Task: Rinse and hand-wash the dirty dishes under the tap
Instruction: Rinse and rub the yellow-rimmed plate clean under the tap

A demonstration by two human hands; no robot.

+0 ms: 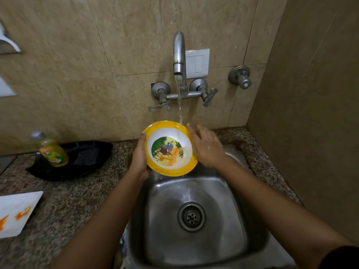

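Note:
A yellow-rimmed bowl [171, 167] with a white inside and a cartoon animal picture is held tilted over the back of the steel sink [229, 200]. Water runs from the wall tap [179, 53] and strikes the bowl's upper right rim. My left hand [138, 158] grips the bowl's left edge from behind. My right hand [206, 146] rests against the bowl's right edge with its fingers spread and flat. Whether it grips the rim is unclear.
A yellow dish-soap bottle [52, 150] stands in a black tray [93, 152] with a dark scrub pad [86, 156] on the granite counter at left. A white square plate [17, 212] with orange smears lies at the near left. A side wall rises at right.

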